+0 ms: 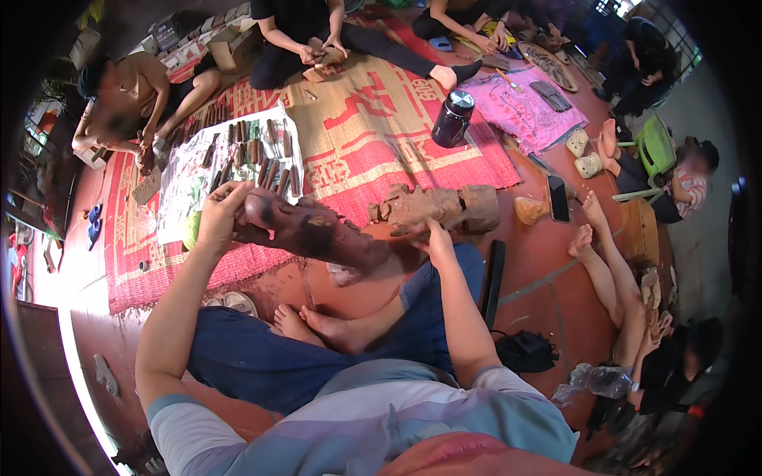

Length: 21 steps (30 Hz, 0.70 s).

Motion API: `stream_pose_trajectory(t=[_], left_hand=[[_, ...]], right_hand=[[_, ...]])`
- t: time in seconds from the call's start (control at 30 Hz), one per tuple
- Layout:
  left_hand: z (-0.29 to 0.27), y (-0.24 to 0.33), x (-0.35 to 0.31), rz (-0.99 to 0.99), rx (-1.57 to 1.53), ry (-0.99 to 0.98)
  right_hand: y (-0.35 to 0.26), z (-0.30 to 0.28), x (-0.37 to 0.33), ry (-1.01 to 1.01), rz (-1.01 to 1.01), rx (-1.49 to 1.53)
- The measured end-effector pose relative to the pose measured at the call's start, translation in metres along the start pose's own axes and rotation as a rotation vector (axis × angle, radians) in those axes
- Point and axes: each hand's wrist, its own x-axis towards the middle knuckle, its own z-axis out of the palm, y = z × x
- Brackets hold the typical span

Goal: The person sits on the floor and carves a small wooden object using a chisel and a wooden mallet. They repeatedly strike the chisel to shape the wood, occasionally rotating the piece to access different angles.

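My left hand (pixel 222 216) is closed around the upper left end of a dark reddish-brown wood carving (pixel 311 230), smooth and rounded with blackish patches. It slants down to the right, its lower end near a pale lump on the tiled floor. Just right of it lies a lighter brown, rough-cut wood carving (pixel 432 208) with notched, figure-like shapes. At its near side, my right hand (pixel 435 244) grips its edge, with some fingers hidden. Beyond the dark carving, rows of chisels with dark handles (pixel 258 151) lie on a white printed sheet (pixel 181 170).
A red and straw-coloured mat (pixel 349 151) spreads ahead, with a black flask (pixel 454 119) standing on it. To the right are a phone (pixel 559 198), a wood block (pixel 530 209), a pink cloth (pixel 520 111) and a black bag (pixel 525 351). Several other people sit around, some handling wood.
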Motion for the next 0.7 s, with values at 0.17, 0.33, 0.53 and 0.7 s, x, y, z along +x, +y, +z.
stream_pose_trajectory(t=[0.17,0.33,0.53,0.7], left_hand=[[-0.025,-0.011,0.004,-0.016,-0.046,0.155],[-0.034,-0.008,-0.005,0.013,-0.026,0.089],[-0.048,-0.011,-0.012,-0.010,-0.066,0.123],[-0.052,-0.016,-0.012,-0.011,-0.101,0.141]], right_hand=[[0.046,-0.006,0.017,-0.044,0.227,-0.050],[0.079,0.005,0.026,-0.114,0.117,-0.090],[0.097,0.024,0.022,-0.312,0.135,-0.108],[0.115,0.029,0.032,-0.300,0.204,-0.009]])
